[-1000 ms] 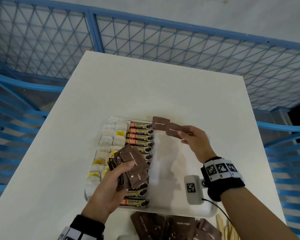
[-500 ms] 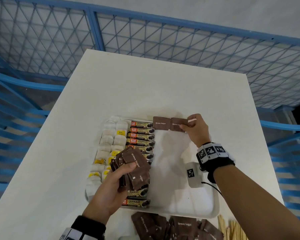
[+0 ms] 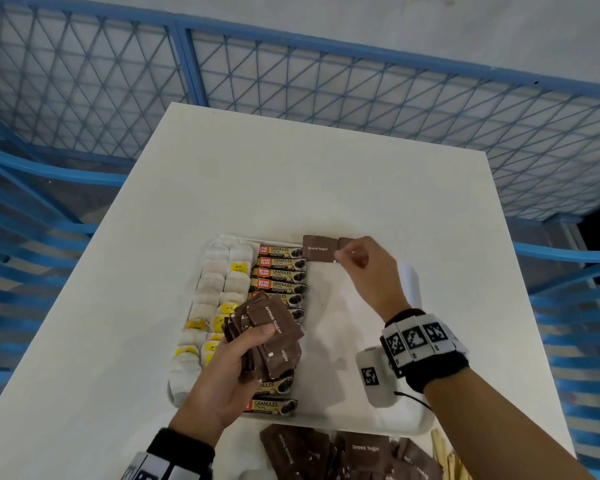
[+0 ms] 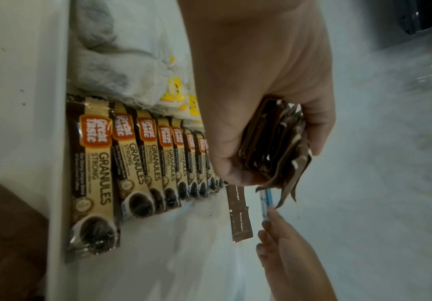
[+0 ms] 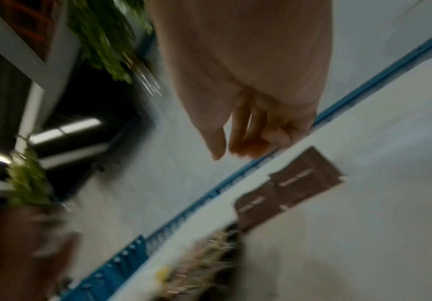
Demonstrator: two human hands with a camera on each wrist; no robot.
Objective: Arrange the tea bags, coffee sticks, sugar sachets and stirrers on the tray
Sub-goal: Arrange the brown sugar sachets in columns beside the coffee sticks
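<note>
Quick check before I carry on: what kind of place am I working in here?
Probably a fenced-off work or test bay rather than a kitchen: a plain white table stands inside a blue wire-mesh fence beside a bare wall. The wrist views also show green plants and shelving nearby, though blurred.

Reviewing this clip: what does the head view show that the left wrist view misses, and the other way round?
Only the head view shows the whole white tray, the loose sugar sachets and stirrers on the table in front of it, and the blue mesh fence.

Only the left wrist view shows the stacked edges of the sachets that the left hand grips.

Both show the coffee sticks beside the tea bags, two sachets laid at the tray's far edge, and the right hand near them.
</note>
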